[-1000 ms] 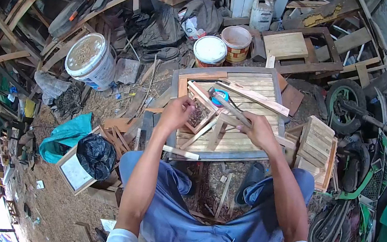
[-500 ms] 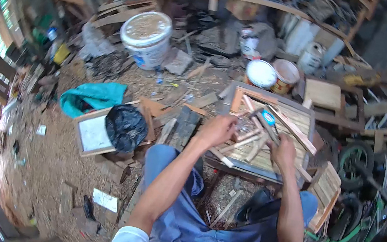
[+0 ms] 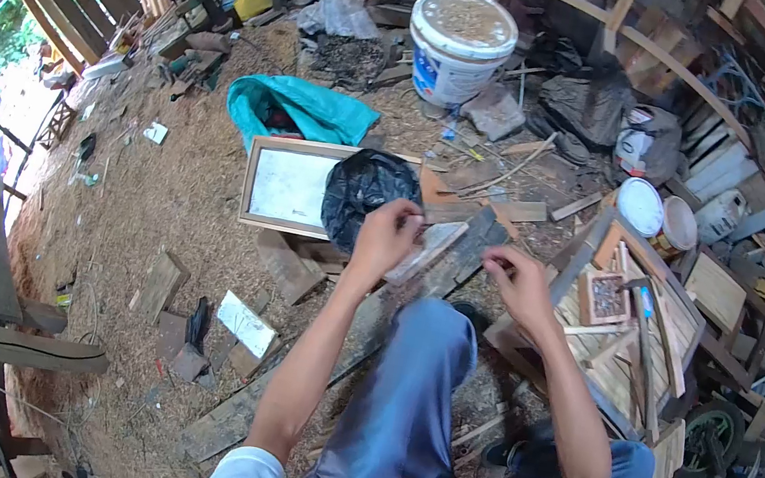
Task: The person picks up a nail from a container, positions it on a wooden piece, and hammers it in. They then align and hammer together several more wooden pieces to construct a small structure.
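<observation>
My left hand is in front of the black plastic bag, its fingers curled together; whatever they may hold is too small to make out. The bag bulges over one end of a wooden-framed box with a white panel. To the right, my right hand hovers above a dark plank with loosely bent fingers apart and nothing visible in them. A hammer with a blue mark near its head lies on the slatted wooden panel, beside a small wooden box of nails.
A teal cloth lies behind the framed box. Farther back stands a large white bucket, with a smaller white-lidded bucket to the right. Boards and a pale sheet lie on the sawdust-covered ground. A wheel is at right.
The view has turned left. My right hand has let go of the hammer, which now lies on the slatted panel. Both hands have moved left, away from the panel toward the black bag.
</observation>
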### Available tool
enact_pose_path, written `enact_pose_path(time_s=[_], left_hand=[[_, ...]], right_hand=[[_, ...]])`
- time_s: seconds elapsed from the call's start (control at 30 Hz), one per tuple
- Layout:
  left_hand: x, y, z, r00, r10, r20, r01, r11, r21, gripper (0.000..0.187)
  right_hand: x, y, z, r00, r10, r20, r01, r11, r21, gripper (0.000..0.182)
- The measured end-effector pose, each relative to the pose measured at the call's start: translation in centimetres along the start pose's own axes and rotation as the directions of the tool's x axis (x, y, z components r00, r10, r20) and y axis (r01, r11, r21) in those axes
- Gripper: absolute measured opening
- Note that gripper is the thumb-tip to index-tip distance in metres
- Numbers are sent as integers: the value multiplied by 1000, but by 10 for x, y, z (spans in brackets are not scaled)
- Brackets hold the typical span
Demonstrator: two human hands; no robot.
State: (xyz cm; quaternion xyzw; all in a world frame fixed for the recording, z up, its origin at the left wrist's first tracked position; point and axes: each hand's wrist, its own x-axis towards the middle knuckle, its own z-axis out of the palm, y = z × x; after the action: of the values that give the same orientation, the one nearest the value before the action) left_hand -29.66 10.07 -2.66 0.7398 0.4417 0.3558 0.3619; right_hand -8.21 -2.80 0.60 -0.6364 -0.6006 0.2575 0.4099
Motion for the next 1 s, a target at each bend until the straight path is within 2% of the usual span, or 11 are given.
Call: enact_pose_path(time_s=[0.03, 0.1, 0.13, 0.27, 0.4, 0.53, 0.63, 0.73, 0.93, 1.0], left_hand=[[-2, -28, -8, 996, 19, -87, -12, 996, 86, 16], [-3, -75, -19, 985, -65, -162, 97, 975, 200, 13], [-5, -90, -21, 976, -12, -218, 66, 967, 244, 10], [-3, -119, -19, 987, 92, -134, -3, 836, 549, 10], [4, -126, -7, 973, 222, -70, -121, 739, 662, 9], [10, -134, 2, 982, 190, 11, -132, 641, 756, 9], [11, -136, 4, 979, 194, 65, -168, 582, 796, 9], [12, -134, 2, 978, 202, 48, -161, 594, 788, 7], [14, -127, -6, 979, 204, -26, -142, 760, 634, 8], [15, -121, -11, 976, 219, 15, -186, 786, 589, 8]], right_hand=[[21, 4, 22, 997, 19, 73, -20, 1000, 18, 14], [57, 23, 63, 982, -73, 174, 78, 997, -25, 17], [74, 37, 84, 970, -96, 222, 110, 993, -53, 18], [102, 51, 123, 928, -218, 302, 274, 949, -155, 29], [105, 70, 147, 902, -268, 338, 353, 909, -221, 45], [107, 75, 154, 896, -240, 375, 338, 914, -222, 51], [108, 79, 157, 904, -236, 357, 325, 921, -214, 50], [110, 75, 154, 908, -229, 350, 318, 922, -221, 47], [112, 64, 151, 931, -216, 296, 280, 941, -193, 33], [114, 64, 152, 940, -231, 252, 273, 951, -145, 29]])
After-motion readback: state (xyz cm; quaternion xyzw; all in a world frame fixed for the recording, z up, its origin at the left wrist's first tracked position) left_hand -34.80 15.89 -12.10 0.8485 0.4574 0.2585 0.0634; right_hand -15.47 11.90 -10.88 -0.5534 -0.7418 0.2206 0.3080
